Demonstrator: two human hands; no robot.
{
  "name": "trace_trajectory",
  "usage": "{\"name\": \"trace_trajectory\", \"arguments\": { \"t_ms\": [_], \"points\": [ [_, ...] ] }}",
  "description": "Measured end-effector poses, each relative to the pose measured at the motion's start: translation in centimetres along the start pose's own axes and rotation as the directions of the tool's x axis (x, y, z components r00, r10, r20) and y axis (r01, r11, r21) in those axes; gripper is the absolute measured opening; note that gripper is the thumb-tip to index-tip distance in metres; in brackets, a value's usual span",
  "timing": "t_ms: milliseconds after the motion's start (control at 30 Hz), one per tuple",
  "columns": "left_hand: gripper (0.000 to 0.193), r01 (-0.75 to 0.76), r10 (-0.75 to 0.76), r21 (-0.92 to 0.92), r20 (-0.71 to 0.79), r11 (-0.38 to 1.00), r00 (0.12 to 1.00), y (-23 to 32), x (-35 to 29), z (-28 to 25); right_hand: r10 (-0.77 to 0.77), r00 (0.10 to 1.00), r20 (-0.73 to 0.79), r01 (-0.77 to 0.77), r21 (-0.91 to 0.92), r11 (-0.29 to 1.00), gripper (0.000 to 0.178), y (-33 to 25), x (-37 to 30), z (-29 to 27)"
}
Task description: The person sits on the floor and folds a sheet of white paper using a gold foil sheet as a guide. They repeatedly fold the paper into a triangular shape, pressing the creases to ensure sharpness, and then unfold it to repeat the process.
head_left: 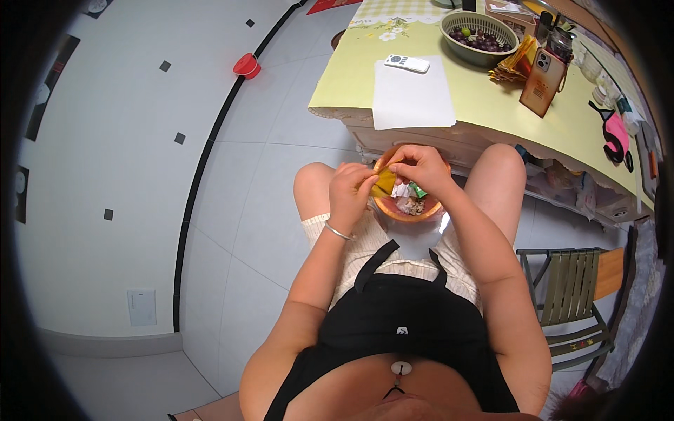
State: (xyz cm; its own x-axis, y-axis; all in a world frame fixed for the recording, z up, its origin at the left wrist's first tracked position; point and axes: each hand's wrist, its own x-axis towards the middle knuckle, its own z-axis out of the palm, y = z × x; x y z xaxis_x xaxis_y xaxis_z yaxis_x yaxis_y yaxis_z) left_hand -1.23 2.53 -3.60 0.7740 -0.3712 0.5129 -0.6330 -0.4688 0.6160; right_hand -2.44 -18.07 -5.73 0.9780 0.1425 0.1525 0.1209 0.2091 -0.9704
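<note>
Between my legs stands a round orange-brown bin (401, 216) with crumpled wrappers (408, 203) and scraps inside. Over its left side I hold a small, shiny yellow packet (384, 184) by its top edge. My left hand (351, 186), with a bangle at the wrist, pinches the packet's left side. Fingers and thumb of my right hand (421, 168) close on its upper right corner, close to the left fingertips. Whether the packet is torn open or holds anything, I cannot tell.
Ahead is a yellow-covered table (344, 84) with white paper (411, 95), a remote control (407, 64), a basket of dark round fruit (481, 42), golden packets (516, 63) and a propped phone (544, 81). A folding chair (569, 284) stands right; a red container (246, 66) is by the left wall.
</note>
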Motion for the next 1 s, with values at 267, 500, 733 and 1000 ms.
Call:
{"name": "trace_trajectory", "arguments": {
  "t_ms": [267,500,733,1000],
  "points": [
    [0.01,0.12,-0.118,-0.054,0.037,0.991,0.992,-1.5,-1.0,-1.3,0.037,0.999,-0.037,-0.037,0.012,0.999,0.005,0.0,0.1,0.1],
    [0.028,0.424,-0.344,-0.472,0.249,0.773,0.905,-6.0,-2.1,-5.4,0.155,0.984,-0.093,-0.142,0.132,0.981,0.004,-1.2,0.2,-1.2],
    [0.033,0.622,-0.426,-0.689,0.468,0.372,0.774,-4.3,-2.9,-6.9,0.183,0.973,-0.138,-0.165,0.131,0.978,0.006,-0.4,0.8,-1.4],
    [0.016,0.602,-0.569,-0.572,0.264,0.557,0.778,-3.8,-2.1,-5.3,0.171,0.978,-0.123,-0.148,0.175,0.973,0.008,0.2,0.9,-1.1]
  ]
}}
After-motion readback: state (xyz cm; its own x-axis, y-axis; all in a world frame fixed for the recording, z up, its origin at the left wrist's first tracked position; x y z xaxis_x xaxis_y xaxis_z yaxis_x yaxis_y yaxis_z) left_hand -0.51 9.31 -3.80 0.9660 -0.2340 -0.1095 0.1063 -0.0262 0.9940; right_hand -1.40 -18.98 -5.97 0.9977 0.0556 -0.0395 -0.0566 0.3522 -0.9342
